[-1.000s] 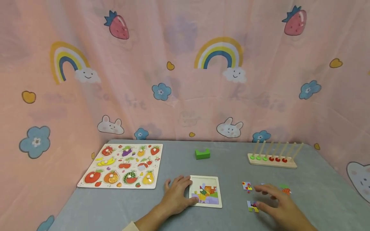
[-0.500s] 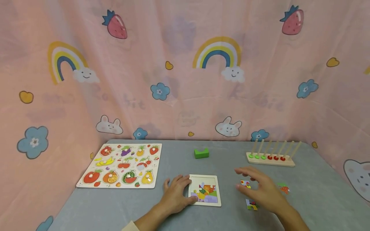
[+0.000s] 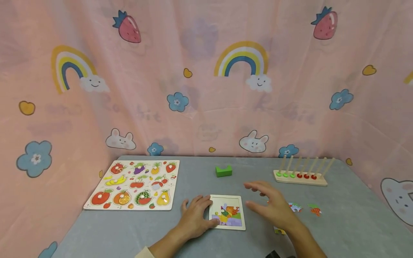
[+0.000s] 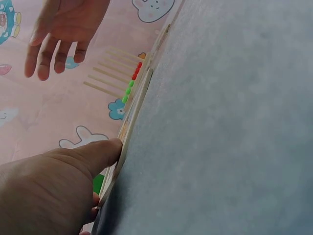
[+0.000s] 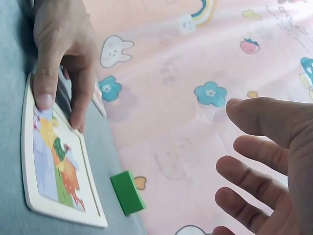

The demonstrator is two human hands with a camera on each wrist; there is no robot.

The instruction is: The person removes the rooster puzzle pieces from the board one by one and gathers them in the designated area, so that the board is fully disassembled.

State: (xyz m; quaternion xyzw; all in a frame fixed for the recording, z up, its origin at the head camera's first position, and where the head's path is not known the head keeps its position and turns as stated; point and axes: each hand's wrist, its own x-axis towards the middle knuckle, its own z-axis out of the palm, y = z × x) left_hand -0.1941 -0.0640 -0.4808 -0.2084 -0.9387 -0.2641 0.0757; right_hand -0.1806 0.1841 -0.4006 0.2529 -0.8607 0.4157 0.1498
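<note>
A square wooden jigsaw tray (image 3: 243, 215) lies flat on the grey table, partly filled with pieces that make a colourful picture; its upper left part is bare. My left hand (image 3: 195, 218) holds the tray at its left side, the thumb (image 5: 45, 100) on the rim and picture, the fingers along the edge. To the right of the tray, my right hand (image 3: 272, 206) hovers above the table with fingers spread from the thumb and nothing between them. Loose jigsaw pieces lie under and beside it: a blue-white one (image 3: 295, 207), an orange-green one (image 3: 315, 210) and a partly covered one (image 3: 279, 231).
A fruit peg puzzle board (image 3: 174, 184) lies at the left. Behind the tray sits a green notched block (image 3: 223, 171). At the back right stands a wooden peg rack (image 3: 301, 180) with green and red beads. A pink patterned curtain (image 3: 206, 107) hangs behind the table.
My right hand has moved left from over the loose pieces towards the tray, uncovering the blue-white piece and covering others. My left hand stays on the tray.
</note>
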